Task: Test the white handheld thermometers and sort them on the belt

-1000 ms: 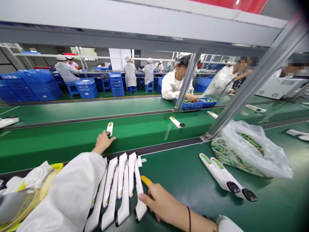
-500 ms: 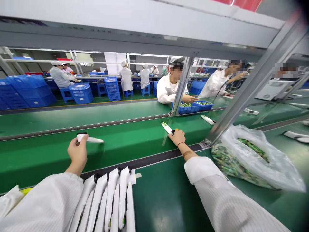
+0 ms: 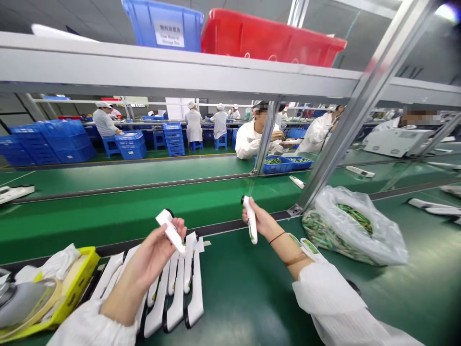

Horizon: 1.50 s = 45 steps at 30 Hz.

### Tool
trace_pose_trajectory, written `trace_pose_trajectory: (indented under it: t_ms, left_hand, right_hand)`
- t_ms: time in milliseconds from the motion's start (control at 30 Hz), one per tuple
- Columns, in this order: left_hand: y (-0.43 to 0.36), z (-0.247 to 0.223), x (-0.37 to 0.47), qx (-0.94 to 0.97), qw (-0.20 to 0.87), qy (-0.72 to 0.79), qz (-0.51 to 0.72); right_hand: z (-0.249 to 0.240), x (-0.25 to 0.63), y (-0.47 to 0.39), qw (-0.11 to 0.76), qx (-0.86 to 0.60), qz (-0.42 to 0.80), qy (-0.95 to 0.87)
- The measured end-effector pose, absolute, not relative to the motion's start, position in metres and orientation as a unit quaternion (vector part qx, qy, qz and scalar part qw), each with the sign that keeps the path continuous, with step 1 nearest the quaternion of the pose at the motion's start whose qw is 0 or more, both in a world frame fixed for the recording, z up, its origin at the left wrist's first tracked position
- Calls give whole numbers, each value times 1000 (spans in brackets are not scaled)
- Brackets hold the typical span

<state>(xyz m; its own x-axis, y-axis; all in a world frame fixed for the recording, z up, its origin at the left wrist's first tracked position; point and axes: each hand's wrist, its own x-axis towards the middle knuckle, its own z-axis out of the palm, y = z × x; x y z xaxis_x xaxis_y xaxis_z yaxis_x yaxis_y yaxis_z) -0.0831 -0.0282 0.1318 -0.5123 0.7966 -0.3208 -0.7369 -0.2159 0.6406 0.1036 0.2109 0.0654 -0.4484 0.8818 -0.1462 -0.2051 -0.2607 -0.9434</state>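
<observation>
Head view at an assembly bench. The left hand point(image 3: 153, 247) is raised at about 7 o'clock, palm turned up and fingers curled around a white handheld device point(image 3: 171, 231) whose dark-capped end points up toward 11 o'clock. The right hand point(image 3: 264, 223), near centre, is closed around a second white device point(image 3: 250, 219) held almost upright, cap uppermost; its forearm runs back toward 5 o'clock, wrist bent slightly inward.

Risks, as judged from this pose — each device is gripped low on its body by the fingers only, so a loosened grip could let one tip and drop onto the row of white devices point(image 3: 176, 283) lying directly below the left hand, or onto the green bench top point(image 3: 252, 298). The two labelled devices point(image 3: 306, 245) lie partly under the right forearm; a lowered sleeve could sweep them sideways.

Also visible: a yellow tray point(image 3: 77, 276) at 8 o'clock, a clear bag of green parts point(image 3: 355, 226) at 3 o'clock, the green conveyor belt point(image 3: 108, 211) beyond both hands.
</observation>
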Motion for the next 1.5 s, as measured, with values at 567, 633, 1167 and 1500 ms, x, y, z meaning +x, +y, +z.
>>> trace_pose_trajectory:
  t_ms: [567, 633, 1167, 1500]
  left_hand:
    - [-103, 41, 13, 300, 507, 456, 667]
    - [-104, 40, 14, 307, 517, 472, 645]
    - [-106, 50, 18, 200, 553, 476, 654]
    - [-109, 53, 17, 223, 556, 446, 665]
  right_hand:
    - [30, 144, 43, 257, -170, 833, -460]
    - [29, 145, 42, 247, -182, 817, -487]
    - [34, 155, 45, 207, -330, 783, -484]
    - [37, 149, 28, 228, -284, 801, -474]
